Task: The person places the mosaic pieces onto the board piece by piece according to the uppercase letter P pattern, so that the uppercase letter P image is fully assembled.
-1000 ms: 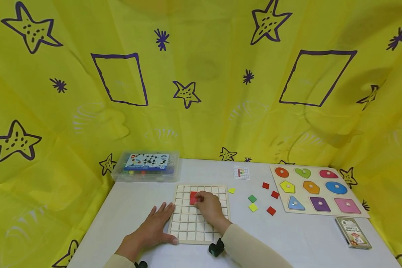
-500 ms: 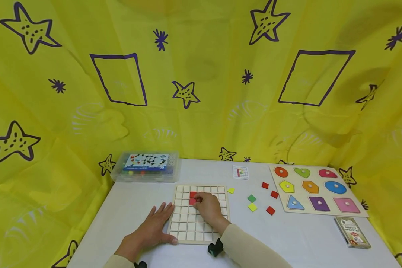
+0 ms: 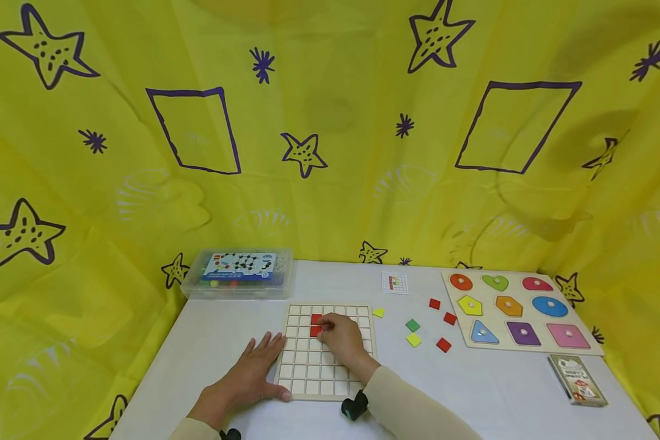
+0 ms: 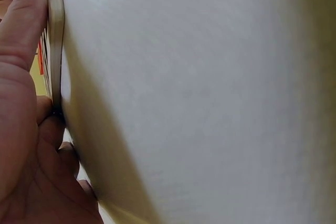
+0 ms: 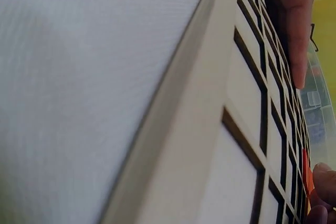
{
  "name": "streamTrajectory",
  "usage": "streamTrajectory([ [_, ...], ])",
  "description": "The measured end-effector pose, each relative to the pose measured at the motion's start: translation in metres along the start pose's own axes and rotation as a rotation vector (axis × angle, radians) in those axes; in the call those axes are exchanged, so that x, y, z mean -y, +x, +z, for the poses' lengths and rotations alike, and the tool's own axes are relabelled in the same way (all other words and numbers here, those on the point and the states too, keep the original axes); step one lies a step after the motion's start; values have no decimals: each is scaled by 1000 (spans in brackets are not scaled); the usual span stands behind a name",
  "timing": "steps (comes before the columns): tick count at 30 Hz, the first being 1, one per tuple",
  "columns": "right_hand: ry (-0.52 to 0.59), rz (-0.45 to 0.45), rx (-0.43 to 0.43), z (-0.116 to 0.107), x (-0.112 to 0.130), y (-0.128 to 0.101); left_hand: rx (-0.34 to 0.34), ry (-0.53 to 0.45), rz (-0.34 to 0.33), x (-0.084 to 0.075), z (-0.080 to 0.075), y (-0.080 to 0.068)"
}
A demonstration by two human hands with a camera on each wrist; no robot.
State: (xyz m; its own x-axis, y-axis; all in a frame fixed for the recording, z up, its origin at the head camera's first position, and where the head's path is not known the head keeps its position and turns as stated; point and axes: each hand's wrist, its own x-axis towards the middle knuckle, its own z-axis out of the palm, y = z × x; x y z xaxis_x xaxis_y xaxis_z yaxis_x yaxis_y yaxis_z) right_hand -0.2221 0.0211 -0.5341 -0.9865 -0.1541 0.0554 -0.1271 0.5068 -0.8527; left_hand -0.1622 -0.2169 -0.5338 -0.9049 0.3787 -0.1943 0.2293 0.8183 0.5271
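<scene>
White table (image 3: 495,391), yellow starred backdrop (image 3: 341,153)

- Your head view is bright and evenly lit, sharp across the white surface (image 3: 489,391), with only soft shadows on the yellow backdrop (image 3: 330,153) and slight bending at the edges.
- Your wrist views sit too close: blurred, dim at the corners, with a dark shadow beside the left hand (image 4: 26,145).

Left hand (image 3: 253,371) lies flat, fingers straight; right hand (image 3: 343,340) curls, fingertips down.
</scene>
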Motion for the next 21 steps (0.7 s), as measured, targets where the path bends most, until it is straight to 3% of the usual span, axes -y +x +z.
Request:
streamTrajectory([
  [21,216,0,-15,-18,-1,5,1,2,-8,0,1,1],
])
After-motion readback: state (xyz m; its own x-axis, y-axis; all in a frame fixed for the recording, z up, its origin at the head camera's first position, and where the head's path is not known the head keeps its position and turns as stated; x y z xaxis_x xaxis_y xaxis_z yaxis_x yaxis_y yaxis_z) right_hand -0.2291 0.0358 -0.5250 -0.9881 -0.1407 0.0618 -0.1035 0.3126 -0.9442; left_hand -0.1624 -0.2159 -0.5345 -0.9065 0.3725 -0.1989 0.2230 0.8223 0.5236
